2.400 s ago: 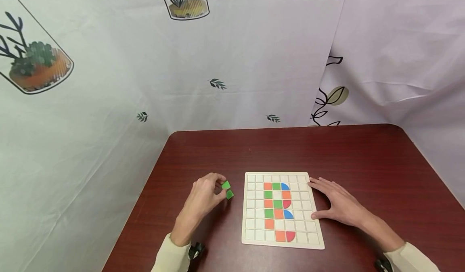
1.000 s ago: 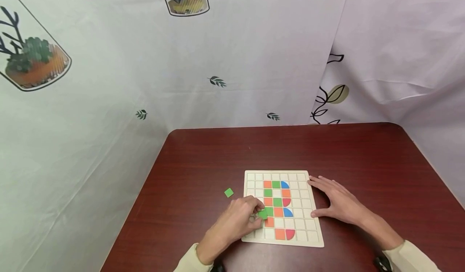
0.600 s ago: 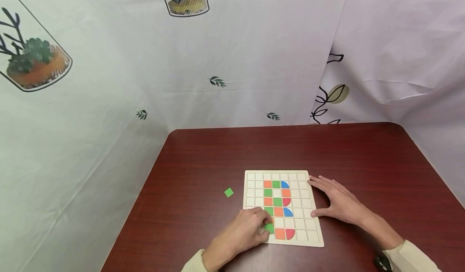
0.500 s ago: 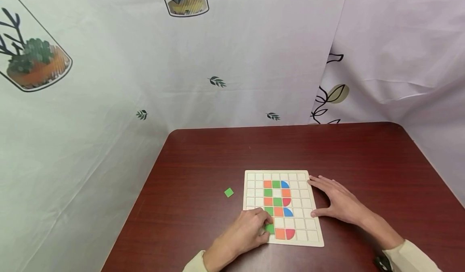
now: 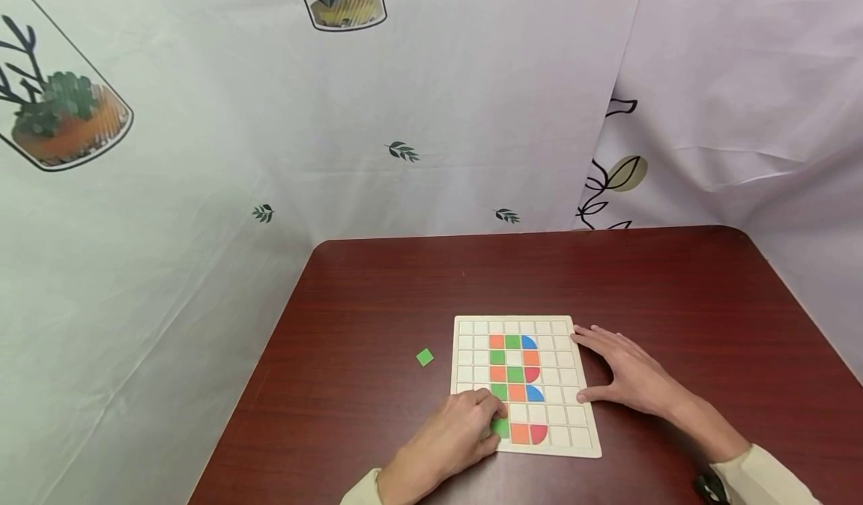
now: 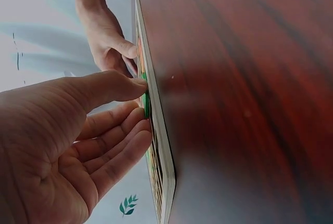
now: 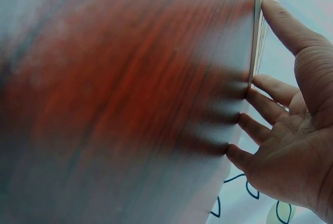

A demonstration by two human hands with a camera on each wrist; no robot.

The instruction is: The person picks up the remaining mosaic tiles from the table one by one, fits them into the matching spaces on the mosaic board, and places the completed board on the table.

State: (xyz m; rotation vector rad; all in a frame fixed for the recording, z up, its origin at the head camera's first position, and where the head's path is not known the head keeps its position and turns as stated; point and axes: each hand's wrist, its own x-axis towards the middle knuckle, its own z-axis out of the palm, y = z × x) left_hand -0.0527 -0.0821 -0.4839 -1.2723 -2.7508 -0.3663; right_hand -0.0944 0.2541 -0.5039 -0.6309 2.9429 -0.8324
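Observation:
A white grid board (image 5: 558, 415) lies on the table, with orange and green squares and blue and red quarter-round tiles in its middle columns. My left hand (image 5: 453, 431) reaches over its lower left and pinches a green square tile (image 5: 500, 427) at the bottom row, left of an orange square (image 5: 520, 434). In the left wrist view, thumb and fingertips are at the edges of this green tile (image 6: 146, 104), low against the board. My right hand (image 5: 634, 378) has its fingers spread, thumb and fingertips touching the board's right edge; the right wrist view shows fingertips on the table.
One loose green square tile (image 5: 425, 357) lies on the dark red wooden table (image 5: 377, 288), left of the board. Behind the table hangs a white cloth (image 5: 472, 115) printed with leaves and hanging plants.
My left hand has carried one of the two green tiles from the table left of the board to the board's bottom row. Lately it has barely moved. My right hand stays at the edge.

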